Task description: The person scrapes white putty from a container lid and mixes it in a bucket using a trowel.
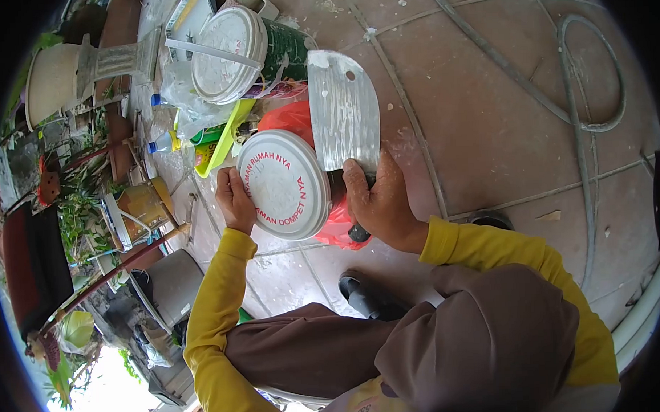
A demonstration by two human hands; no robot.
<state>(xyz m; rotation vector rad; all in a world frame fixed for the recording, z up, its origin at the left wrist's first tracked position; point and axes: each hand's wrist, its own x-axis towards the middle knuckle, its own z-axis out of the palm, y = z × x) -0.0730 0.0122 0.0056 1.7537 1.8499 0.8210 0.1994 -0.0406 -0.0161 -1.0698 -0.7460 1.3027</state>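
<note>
Left hand (235,198) clamped on near rim of lidded bucket (282,186), seemingly to steady it; right hand (381,204) closed firmly round handle of cleaver (345,111), blade pointing away from body, probably for safety; bucket in front of person, beside red plastic (287,120); second bucket (227,57) stands beyond, out of hands' way.

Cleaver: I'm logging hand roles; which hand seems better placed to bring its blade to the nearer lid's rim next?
Probably the right hand: it grips the cleaver beside the nearer lid, while the left hand is at the lid's opposite edge.
</note>
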